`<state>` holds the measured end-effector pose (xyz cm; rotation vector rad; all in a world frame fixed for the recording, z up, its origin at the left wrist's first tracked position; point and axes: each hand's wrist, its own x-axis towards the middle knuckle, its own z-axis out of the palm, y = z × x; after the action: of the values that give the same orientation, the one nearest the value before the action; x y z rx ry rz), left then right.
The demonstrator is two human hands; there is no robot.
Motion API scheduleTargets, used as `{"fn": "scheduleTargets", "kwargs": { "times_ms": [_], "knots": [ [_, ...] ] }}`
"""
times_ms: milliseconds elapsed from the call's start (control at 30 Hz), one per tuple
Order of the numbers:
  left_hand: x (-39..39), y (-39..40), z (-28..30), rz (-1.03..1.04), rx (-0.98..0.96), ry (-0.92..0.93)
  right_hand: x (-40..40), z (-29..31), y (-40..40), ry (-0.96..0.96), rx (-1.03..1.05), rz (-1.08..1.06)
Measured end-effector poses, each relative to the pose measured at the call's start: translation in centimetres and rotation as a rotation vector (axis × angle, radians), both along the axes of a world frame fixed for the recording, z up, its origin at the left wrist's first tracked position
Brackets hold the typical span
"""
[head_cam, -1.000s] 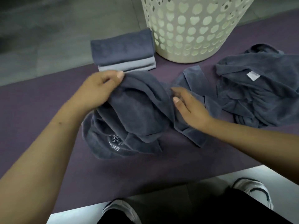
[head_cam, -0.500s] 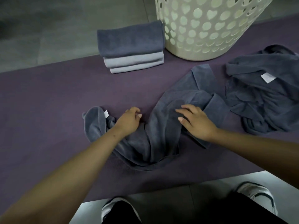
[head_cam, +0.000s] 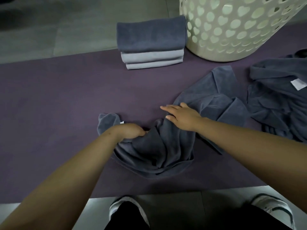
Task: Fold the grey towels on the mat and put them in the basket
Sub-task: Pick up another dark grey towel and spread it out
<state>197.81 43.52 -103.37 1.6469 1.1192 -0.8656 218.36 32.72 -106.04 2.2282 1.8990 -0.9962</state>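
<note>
On the purple mat, the left hand gripped a bunched fold of the crumpled grey towel while the right hand lay flat, fingers straight, near the basket.

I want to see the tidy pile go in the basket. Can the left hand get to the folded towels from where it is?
Probably yes. The left hand grips the crumpled towel, so it must let go first. Only bare mat lies between it and the folded towels.
</note>
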Motion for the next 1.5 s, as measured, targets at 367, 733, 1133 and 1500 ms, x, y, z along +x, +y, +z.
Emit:
{"fn": "scheduleTargets", "kwargs": {
  "times_ms": [367, 733, 1133, 1500],
  "knots": [
    [-5.2, 5.3, 5.9, 0.849, 0.579, -0.659, 3.7, 2.0, -0.8, 0.056, 0.655, -0.516],
    [-7.2, 4.2, 3.4, 0.965, 0.387, -0.467, 0.5, 0.7, 2.1, 0.166, 0.319, -0.323],
    [-10.5, 8.6, 7.3, 1.087, 0.655, -0.769, -0.6, -0.5, 8.5, 0.209, -0.039, -0.611],
    [-18.3, 13.4, 9.9, 1.242, 0.926, -0.524, -2.7, 2.2, 12.3, 0.569, -0.065, -0.586]
  ]
}}
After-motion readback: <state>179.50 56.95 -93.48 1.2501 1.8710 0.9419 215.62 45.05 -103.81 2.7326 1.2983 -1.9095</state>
